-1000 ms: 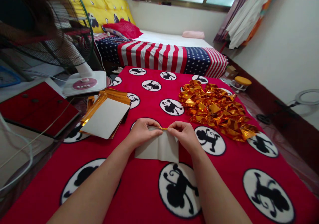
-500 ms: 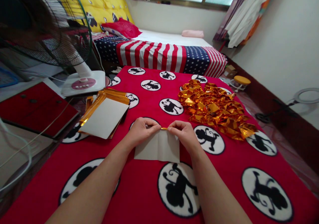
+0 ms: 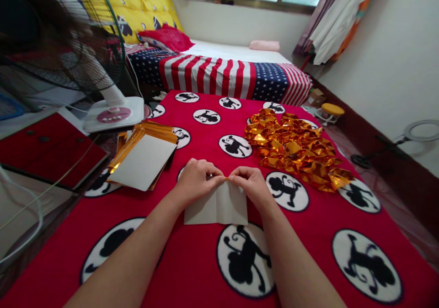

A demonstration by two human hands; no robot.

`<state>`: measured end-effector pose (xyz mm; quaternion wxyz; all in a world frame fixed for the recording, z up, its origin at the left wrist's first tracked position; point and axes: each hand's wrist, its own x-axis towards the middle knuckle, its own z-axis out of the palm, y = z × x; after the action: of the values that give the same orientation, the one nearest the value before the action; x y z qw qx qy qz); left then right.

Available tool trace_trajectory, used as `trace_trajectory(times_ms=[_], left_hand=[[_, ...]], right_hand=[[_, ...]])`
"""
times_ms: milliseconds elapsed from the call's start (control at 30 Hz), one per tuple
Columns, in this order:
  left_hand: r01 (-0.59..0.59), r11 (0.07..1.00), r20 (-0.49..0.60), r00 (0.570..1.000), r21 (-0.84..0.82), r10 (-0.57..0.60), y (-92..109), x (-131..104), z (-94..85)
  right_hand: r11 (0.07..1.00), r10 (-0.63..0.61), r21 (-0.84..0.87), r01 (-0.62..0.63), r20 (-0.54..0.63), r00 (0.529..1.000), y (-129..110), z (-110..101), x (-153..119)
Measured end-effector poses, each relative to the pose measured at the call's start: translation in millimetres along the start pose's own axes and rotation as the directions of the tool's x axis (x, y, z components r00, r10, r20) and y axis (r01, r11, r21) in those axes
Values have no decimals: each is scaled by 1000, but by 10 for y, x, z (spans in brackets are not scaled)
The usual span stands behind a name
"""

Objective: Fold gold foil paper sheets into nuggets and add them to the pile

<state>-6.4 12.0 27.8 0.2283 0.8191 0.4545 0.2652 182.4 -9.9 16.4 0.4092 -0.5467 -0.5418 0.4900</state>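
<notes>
A sheet of foil paper point(image 3: 216, 207) lies pale side up in front of me, with a crease down its middle and a thin gold edge showing at the top. My left hand point(image 3: 199, 180) pinches that far edge between thumb and fingers. Close beside it, my right hand point(image 3: 252, 182) pinches the same edge, the fingertips almost meeting. To the left rests a stack of foil paper point(image 3: 144, 161), the top sheet pale side up and gold edges fanned behind. A heap of folded gold foil pieces point(image 3: 295, 148) sits at the right.
The red cloth point(image 3: 192, 262) under everything bears round monkey prints. A white fan point(image 3: 115, 111) stands at the left near a red panel point(image 3: 51, 146). Behind is a bed point(image 3: 212, 75) with a flag-patterned cover; a yellow stool point(image 3: 332, 110) is at the right.
My left fingertips have slid right along the paper's far edge, closer to my right fingertips. Less of the gold edge shows between them. The stack and heap stay put.
</notes>
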Motion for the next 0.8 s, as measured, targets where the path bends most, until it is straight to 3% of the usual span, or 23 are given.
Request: trace_trajectory(times_ms=[333, 567, 800], left_hand=[[119, 972, -29, 991, -204, -128, -34, -22, 35], [146, 967, -14, 988, -210, -153, -48, -14, 68], [71, 982, -35, 996, -174, -78, -39, -20, 71]], right_hand=[[999, 0, 36, -1, 18, 1000, 10, -12, 3], [993, -33, -110, 32, -6, 999, 41, 23, 4], [924, -180, -347, 160, -28, 983, 39, 80, -14]])
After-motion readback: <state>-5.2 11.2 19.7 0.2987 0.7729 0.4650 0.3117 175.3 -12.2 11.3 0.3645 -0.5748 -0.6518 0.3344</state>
